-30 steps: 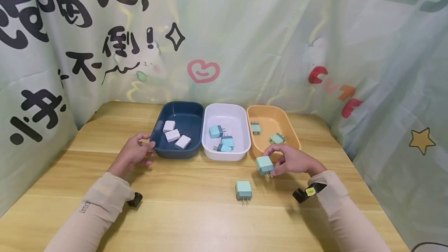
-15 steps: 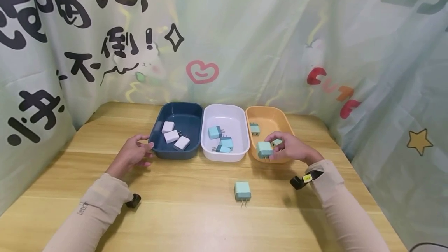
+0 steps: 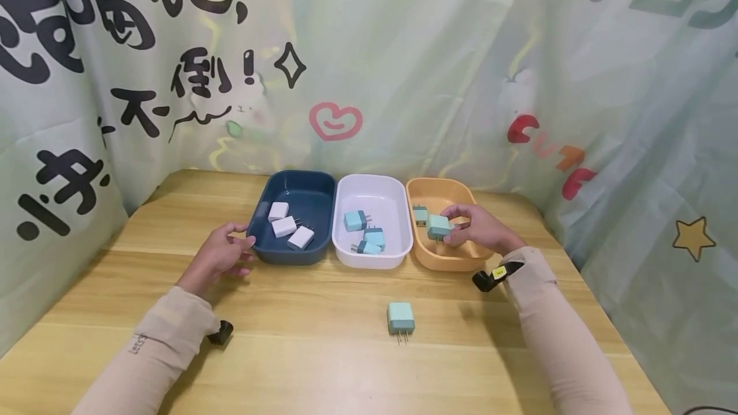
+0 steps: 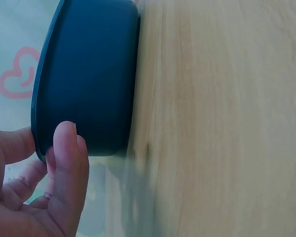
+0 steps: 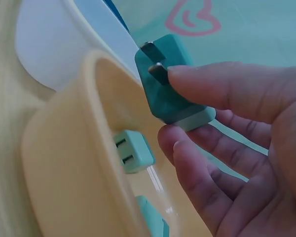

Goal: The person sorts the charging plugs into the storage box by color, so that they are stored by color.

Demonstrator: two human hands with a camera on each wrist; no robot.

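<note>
In the head view my right hand pinches a mint-green charger plug above the orange bin. The right wrist view shows the charger between thumb and fingers, its two metal prongs uncovered. Inside the orange bin sit other mint-green chargers; one of them shows two USB slots. My left hand grips the near left rim of the dark blue bin, thumb at the rim and fingers along the outer wall. Another mint-green charger lies on the table, prongs toward me.
Between the blue and orange bins stands a white bin with several light-blue chargers. White chargers lie in the blue bin. The bins form a row on the wooden table, with a printed curtain behind.
My right hand has carried the mint-green charger forward, from in front of the orange bin to above its inside. The left hand has stayed at the blue bin's rim.
</note>
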